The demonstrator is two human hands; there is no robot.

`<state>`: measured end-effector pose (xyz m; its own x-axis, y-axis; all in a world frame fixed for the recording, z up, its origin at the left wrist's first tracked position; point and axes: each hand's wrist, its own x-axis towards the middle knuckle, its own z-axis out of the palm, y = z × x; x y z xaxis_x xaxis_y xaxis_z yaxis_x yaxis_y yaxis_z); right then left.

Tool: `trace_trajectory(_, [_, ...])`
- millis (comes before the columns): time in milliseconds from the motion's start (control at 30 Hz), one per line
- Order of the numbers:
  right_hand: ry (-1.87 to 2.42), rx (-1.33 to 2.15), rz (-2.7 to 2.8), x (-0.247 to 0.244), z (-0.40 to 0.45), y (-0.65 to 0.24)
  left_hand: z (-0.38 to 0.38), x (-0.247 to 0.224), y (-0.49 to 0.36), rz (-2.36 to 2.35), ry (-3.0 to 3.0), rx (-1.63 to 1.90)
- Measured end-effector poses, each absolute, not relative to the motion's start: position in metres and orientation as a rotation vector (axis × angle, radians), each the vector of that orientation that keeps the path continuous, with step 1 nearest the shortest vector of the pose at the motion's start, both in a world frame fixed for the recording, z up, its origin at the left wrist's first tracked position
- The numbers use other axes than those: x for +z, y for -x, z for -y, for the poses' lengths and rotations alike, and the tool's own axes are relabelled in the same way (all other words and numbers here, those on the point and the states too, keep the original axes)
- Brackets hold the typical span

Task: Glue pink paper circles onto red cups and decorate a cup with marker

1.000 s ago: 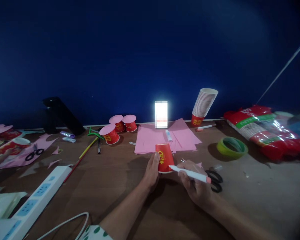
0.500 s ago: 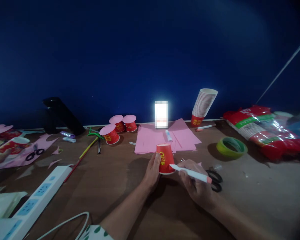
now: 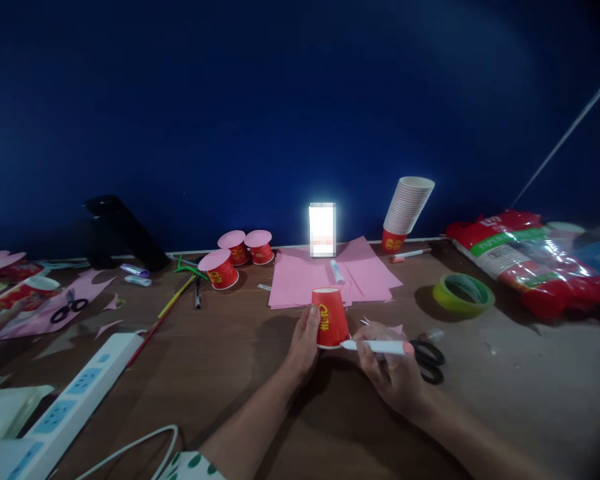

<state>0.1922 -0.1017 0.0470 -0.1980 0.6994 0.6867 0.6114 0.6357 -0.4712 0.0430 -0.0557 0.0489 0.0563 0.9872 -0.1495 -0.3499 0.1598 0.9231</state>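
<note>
A red paper cup (image 3: 333, 319) with gold lettering is held by my left hand (image 3: 303, 343), its thumb on the left side. My right hand (image 3: 387, 370) grips a white marker (image 3: 383, 347) with a pinkish end, pointing left, its tip at the lower right edge of the cup. Black-handled scissors (image 3: 430, 361) lie just right of my right hand, partly covered by it. Behind the cup are pink paper sheets (image 3: 300, 280) with a white and blue tube (image 3: 337, 272) on top.
Red cups with pink discs (image 3: 219, 270) stand left of the sheets. A leaning cup stack (image 3: 410, 207), yellow-green tape (image 3: 463, 297) and red plastic packages (image 3: 530, 267) are at right. A power strip (image 3: 80, 393) lies at left. A person's hand (image 3: 3, 317) shows at the far left.
The marker's tip has moved down from the cup's side to its lower right edge. The marker now lies nearly level, and my right hand has shifted slightly with it. My left hand is nearly still.
</note>
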Motion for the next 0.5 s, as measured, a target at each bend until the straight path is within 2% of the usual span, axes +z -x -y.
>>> trace_trajectory(500, [1.055, 0.255, 1.747, 0.0496, 0.1065, -0.1968, 0.0508, 0.0446, -0.0446, -0.928, -0.631, 1.230])
